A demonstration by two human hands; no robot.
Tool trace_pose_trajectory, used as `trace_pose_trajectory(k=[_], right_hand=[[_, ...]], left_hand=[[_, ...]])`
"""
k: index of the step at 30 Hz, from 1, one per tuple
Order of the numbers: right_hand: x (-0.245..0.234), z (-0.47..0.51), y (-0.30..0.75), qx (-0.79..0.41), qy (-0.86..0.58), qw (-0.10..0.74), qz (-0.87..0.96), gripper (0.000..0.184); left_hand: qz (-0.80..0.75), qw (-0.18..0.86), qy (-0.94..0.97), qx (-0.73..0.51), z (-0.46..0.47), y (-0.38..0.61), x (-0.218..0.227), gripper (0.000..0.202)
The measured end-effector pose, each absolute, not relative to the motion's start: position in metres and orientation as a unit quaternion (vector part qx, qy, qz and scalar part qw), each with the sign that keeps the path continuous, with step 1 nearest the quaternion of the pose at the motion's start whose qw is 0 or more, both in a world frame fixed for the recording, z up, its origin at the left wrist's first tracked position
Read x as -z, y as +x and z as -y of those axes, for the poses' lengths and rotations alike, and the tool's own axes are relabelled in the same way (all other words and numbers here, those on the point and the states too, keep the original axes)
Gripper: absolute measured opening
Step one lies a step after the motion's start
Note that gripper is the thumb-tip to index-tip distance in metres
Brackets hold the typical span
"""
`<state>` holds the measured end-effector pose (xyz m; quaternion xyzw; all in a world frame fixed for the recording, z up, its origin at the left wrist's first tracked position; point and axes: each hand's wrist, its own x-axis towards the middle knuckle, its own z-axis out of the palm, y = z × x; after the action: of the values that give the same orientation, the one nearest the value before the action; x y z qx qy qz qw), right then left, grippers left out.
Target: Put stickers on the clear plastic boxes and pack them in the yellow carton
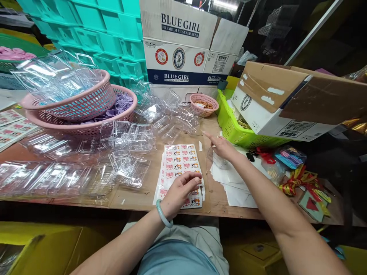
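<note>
My left hand [183, 189], with a pale green bangle on its wrist, is over a stack of sticker sheets [180, 154] printed with cartoon cats and pink lettering. Its thumb and fingertips come together; what they pinch, if anything, is too small to make out. My right hand [219, 146] reaches forward above the table, right of the sheets. Its index finger is stretched out and the other fingers are bent, with nothing visible in them. Closest to it are white papers [242, 183] and a clear plastic box [220, 158] partly under the wrist.
Clear plastic boxes [43, 177] cover the left side. Two stacked pink baskets [86, 110] hold clear boxes and purple pieces. A small pink basket [204, 110] with brown items stands at the back. A green crate [235, 133] carries a cardboard box [266, 95] at right.
</note>
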<state>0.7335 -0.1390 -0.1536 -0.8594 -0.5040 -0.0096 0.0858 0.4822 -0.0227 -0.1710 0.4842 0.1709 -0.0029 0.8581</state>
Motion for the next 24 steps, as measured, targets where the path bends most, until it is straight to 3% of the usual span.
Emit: trace_pose_trajectory(k=[6,10,13,16,21,24], right_hand=[[0.168,0.116,0.661,0.281,-0.777,0.469,0.313,0.068],[0.193,0.098,0.608,0.327,-0.726,0.539,0.274,0.065],[0.203,0.098,0.585,0.269,-0.726,0.563,0.287,0.068],[0.195,0.108,0.572,0.114,-0.711,0.617,0.316,0.066],[0.164,0.117,0.554,-0.049,-0.663,0.715,0.217,0.022],[0.154,0.11,0.541,-0.105,-0.686,0.699,0.169,0.018]], left_hand=[[-0.218,0.904,0.355,-0.09,0.017,0.486,0.169,0.053],[-0.186,0.942,0.267,-0.085,0.011,0.487,0.166,0.057],[-0.175,0.938,0.284,-0.095,-0.002,0.477,0.168,0.048],[-0.186,0.914,0.34,-0.119,-0.02,0.462,0.173,0.042],[-0.227,0.872,0.428,-0.065,-0.04,0.444,0.18,0.048],[-0.234,0.876,0.419,-0.044,-0.039,0.442,0.183,0.051]])
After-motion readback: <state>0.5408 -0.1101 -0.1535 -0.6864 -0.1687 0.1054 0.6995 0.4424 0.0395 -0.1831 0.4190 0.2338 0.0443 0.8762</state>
